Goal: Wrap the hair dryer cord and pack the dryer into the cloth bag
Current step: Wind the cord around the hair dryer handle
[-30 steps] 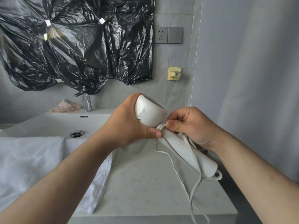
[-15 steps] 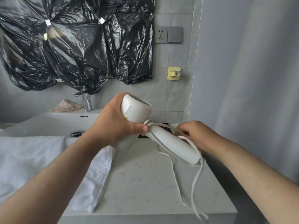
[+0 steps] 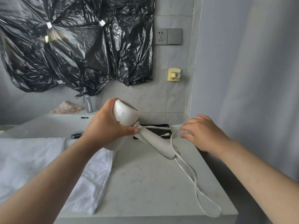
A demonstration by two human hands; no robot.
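Nearest the viewer, a slack loop of the white cord (image 3: 187, 171) lies on the front right part of the countertop (image 3: 145, 183), its end reaching the front edge. A white towel (image 3: 40, 167) covers the countertop's left side.

Above the middle of the countertop, the left hand (image 3: 106, 128) grips the barrel of the white hair dryer (image 3: 126, 115), thumb pressed where the handle joins. The handle slants down to the right. The right hand (image 3: 205, 133), over the countertop's right rear, has curled fingers pinching the cord, which runs taut across to the dryer.

A dark flat object (image 3: 155, 130) lies at the rear of the countertop; what it is cannot be told. Left of the countertop is the sink (image 3: 48, 125) with its faucet (image 3: 87, 104). On the wall behind hang black plastic sheeting (image 3: 72, 46), a socket (image 3: 161, 36) and a yellow hook (image 3: 174, 75).
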